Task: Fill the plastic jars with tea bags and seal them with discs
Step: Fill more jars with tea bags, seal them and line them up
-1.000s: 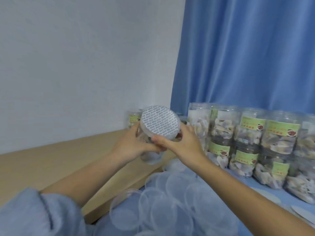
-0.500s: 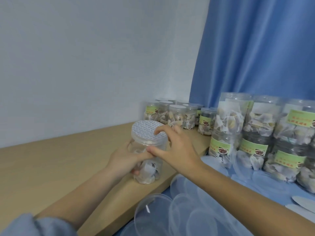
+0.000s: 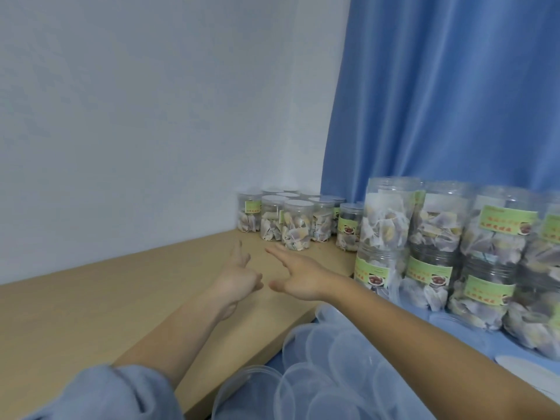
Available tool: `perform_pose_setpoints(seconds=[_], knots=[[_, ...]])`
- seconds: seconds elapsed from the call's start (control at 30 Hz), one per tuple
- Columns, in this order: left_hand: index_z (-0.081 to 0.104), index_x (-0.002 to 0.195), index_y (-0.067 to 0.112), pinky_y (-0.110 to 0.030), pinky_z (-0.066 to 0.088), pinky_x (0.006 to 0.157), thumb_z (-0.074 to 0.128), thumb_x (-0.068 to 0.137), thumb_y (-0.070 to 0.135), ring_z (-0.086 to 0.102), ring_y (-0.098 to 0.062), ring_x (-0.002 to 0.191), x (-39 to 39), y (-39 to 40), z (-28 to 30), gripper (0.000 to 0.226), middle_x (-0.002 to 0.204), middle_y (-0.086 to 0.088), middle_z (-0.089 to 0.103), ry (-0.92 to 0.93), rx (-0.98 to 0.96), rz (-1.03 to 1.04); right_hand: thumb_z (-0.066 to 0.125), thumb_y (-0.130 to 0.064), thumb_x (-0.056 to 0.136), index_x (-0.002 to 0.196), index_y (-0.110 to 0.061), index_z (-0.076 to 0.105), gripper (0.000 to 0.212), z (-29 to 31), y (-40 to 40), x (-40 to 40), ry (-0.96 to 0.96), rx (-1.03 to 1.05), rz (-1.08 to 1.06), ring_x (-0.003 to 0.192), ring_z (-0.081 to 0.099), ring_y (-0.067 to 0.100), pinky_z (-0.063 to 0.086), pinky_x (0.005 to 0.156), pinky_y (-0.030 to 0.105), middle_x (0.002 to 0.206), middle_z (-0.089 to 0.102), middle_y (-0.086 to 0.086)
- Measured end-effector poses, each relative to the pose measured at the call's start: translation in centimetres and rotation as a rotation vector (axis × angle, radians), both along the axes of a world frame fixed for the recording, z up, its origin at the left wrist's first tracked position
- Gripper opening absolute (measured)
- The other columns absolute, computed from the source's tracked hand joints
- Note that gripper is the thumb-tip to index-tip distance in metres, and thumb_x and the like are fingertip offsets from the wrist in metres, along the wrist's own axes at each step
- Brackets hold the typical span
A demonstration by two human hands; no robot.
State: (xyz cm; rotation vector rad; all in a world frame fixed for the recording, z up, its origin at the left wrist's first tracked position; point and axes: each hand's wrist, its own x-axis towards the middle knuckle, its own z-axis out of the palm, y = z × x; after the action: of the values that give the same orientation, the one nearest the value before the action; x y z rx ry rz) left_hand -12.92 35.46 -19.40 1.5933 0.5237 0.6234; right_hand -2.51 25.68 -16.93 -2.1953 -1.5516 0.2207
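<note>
Both hands reach out over the wooden desk (image 3: 91, 322) and hold nothing. The left hand (image 3: 239, 278) has its fingers (image 3: 239, 253) stretched forward; the right hand (image 3: 298, 275) lies flat, fingers spread. Just beyond the fingertips stands a cluster of sealed jars (image 3: 297, 225) packed with tea bags — the nearest one close ahead of the right hand. To the right of the fingers, stacked labelled jars (image 3: 388, 237) line the blue curtain (image 3: 454, 101); below the right forearm lie clear plastic discs (image 3: 327, 359).

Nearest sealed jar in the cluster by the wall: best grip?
Wrap the front sealed jar around its clear side wall from the open shelf side. It stands upright, other jars crowd behind it, and its flat disc top offers no hold.
</note>
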Motion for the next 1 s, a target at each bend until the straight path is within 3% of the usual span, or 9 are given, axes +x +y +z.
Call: perform_pose_setpoints(seconds=[0.13,0.2,0.3,0.37,0.5,0.57,0.7,0.83,1.0], knots=[[0.004,0.152,0.026,-0.032,0.046,0.093,0.039,0.082,-0.02,0.038,-0.024,0.134,1.0,-3.5,1.3,0.091,0.157,-0.001,0.02,0.056,0.121,-0.062,0.053,-0.02,0.094,0.149,-0.023,0.023,0.063,1.1,-2.4,-0.7,-0.06,0.091,-0.018,0.134,0.034,0.019,0.028,0.101,0.024,0.154,0.024,-0.003],[0.014,0.151,0.021,-0.035,0.048,0.083,0.037,0.083,-0.02,0.045,-0.018,0.122,1.7,-5.9,2.5,0.083,0.155,-0.002,0.027,0.012,0.148,-0.099,0.048,-0.008,0.092,0.144,-0.018,0.033,0.056,1.9,-4.2,-0.7,-0.085,0.15,-0.037,0.12,0.044,0.017,0.03,0.091,0.019,0.144,0.037,0.001],[0.022,0.148,0.018,-0.037,0.046,0.083,0.042,0.087,-0.017,0.053,-0.015,0.099,2.9,-9.6,4.4,0.074,0.143,0.0,0.043,-0.068,0.139,-0.139,0.041,0.0,0.088,0.141,-0.013,0.037,0.054,3.2,-7.6,0.1,-0.148,0.199,-0.1,0.122,0.044,0.021,0.036,0.098,0.026,0.138,0.044,0.006],[0.035,0.142,0.018,-0.04,0.048,0.087,0.045,0.089,-0.012,0.055,-0.015,0.092,3.9,-12.0,5.6,0.062,0.13,0.002,0.052,-0.092,0.162,-0.169,0.039,-0.002,0.09,0.141,-0.014,0.037,0.053,4.1,-10.3,1.3,-0.177,0.232,-0.169,0.127,0.041,0.023,0.034,0.101,0.026,0.139,0.043,0.01],[0.051,0.124,0.012,-0.028,0.046,0.076,0.048,0.09,-0.006,0.056,-0.014,0.085,6.8,-16.7,7.6,0.039,0.111,-0.002,0.061,-0.093,0.255,-0.209,0.035,-0.009,0.097,0.136,-0.016,0.044,0.041,5.8,-15.9,3.9,-0.16,0.306,-0.245,0.122,0.048,0.02,0.031,0.084,0.016,0.133,0.053,0.007],[0.051,0.125,0.011,-0.032,0.05,0.088,0.052,0.092,0.004,0.06,-0.016,0.093,8.5,-18.5,8.2,0.034,0.114,-0.002,0.063,-0.07,0.271,-0.211,0.033,-0.016,0.1,0.136,-0.02,0.045,0.038,6.6,-18.4,5.3,-0.155,0.286,-0.264,0.117,0.051,0.018,0.034,0.086,0.018,0.133,0.055,0.005],[0.039,0.138,0.01,-0.04,0.044,0.101,0.06,0.088,0.022,0.055,-0.024,0.114,12.0,-20.8,8.6,0.055,0.123,-0.004,0.058,0.021,0.325,-0.171,0.038,-0.032,0.1,0.138,-0.027,0.044,0.039,7.4,-22.4,7.7,0.001,0.342,-0.34,0.104,0.056,0.017,0.046,0.096,0.037,0.125,0.059,0.004],[0.034,0.139,0.008,-0.033,0.045,0.093,0.079,0.071,0.038,0.053,-0.027,0.115,14.9,-20.3,9.5,0.086,0.126,-0.008,0.054,0.071,0.42,-0.021,0.052,-0.029,0.094,0.121,-0.03,0.06,0.028,7.0,-24.9,10.5,-0.059,0.514,-0.396,0.092,0.058,0.007,0.044,0.077,0.016,0.104,0.066,-0.009],[0.003,0.151,0.026,-0.035,0.047,0.085,0.077,0.075,0.035,0.055,-0.034,0.112,18.4,-17.1,12.4,0.107,0.136,-0.014,0.05,0.183,0.654,0.035,0.054,-0.027,0.093,0.109,-0.032,0.065,0.019,5.2,-25.5,13.5,-0.047,0.596,-0.46,0.088,0.055,-0.004,0.038,0.069,0.003,0.094,0.061,-0.02]])
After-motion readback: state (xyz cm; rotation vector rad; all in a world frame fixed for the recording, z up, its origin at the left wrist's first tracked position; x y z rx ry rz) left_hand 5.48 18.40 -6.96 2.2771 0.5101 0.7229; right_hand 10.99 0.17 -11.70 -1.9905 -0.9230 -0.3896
